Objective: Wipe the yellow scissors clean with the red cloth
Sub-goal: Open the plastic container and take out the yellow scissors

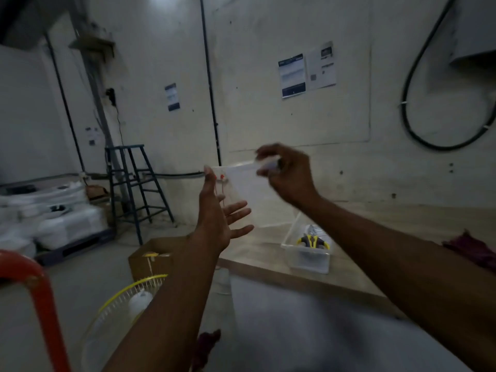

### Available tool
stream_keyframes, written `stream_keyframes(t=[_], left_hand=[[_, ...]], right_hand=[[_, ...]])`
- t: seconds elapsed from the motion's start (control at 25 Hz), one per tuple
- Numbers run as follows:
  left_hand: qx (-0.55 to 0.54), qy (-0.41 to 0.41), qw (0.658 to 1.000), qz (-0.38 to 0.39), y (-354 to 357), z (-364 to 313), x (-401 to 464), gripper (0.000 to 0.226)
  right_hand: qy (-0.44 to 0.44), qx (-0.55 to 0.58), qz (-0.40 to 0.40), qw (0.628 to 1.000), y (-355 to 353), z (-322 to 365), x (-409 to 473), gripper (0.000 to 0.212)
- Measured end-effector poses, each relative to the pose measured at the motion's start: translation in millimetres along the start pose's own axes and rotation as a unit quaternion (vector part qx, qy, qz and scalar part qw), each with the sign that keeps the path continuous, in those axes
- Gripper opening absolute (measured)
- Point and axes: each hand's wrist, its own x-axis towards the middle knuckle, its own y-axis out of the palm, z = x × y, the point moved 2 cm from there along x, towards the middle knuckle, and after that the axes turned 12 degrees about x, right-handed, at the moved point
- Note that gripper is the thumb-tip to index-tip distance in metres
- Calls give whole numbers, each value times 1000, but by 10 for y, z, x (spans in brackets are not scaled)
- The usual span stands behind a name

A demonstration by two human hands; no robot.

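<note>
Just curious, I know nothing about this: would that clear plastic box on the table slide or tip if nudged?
The clear box looks thin-walled and nearly empty, so probably light, sliding easily on the smooth table. Low and wide, it seems unlikely to tip.

One camera only, worn on the person's head — a wide-angle view, with straight wall lines bowing toward the edges. It faces forward and only slightly down, so the pale wall fills the upper half and the wooden table sits low at right. Both forearms reach in from the bottom edge; the left hand and right hand sit near mid-frame, close to the lens and blurred. The blue ladder stands well back at left — no second view to compare.
</note>
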Motion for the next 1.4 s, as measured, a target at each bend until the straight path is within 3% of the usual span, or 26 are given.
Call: stream_keyframes(t=[0.04,0.12,0.24,0.4,0.6,0.68,0.84,1.0,1.16,1.28,1.4], left_hand=[[-25,-15,999,19,-75,-45,16,95],[-39,-6,999,17,-206,-76,100,69],[-6,25,997,-78,-381,27,283,19],[57,28,983,-172,-740,378,739,22],[99,-38,981,-162,-844,868,1073,34],[171,-54,969,-171,-823,1042,1144,31],[211,-75,959,-173,-767,1206,1349,42],[315,-35,937,-149,-504,1012,1037,35],[471,11,867,-161,-398,800,977,24],[529,75,840,-92,-97,688,888,22],[501,168,849,2,454,605,627,13]], right_hand=[[-62,-45,67,995,148,60,-157,40],[-188,-148,171,956,363,90,-450,39],[-235,-208,213,925,429,-8,-674,42],[-184,-250,134,941,-42,-154,-867,40],[-37,-327,-21,944,-1021,-489,-1286,20],[-10,-369,-6,929,-1328,-614,-1464,17],[43,-397,-2,917,-1550,-756,-1542,17],[93,-415,54,903,-1386,-794,-1581,22],[106,-420,77,898,-1392,-731,-1612,23],[146,-413,23,899,-1509,-705,-1610,23],[185,-404,-8,896,-1567,-714,-1604,24]])
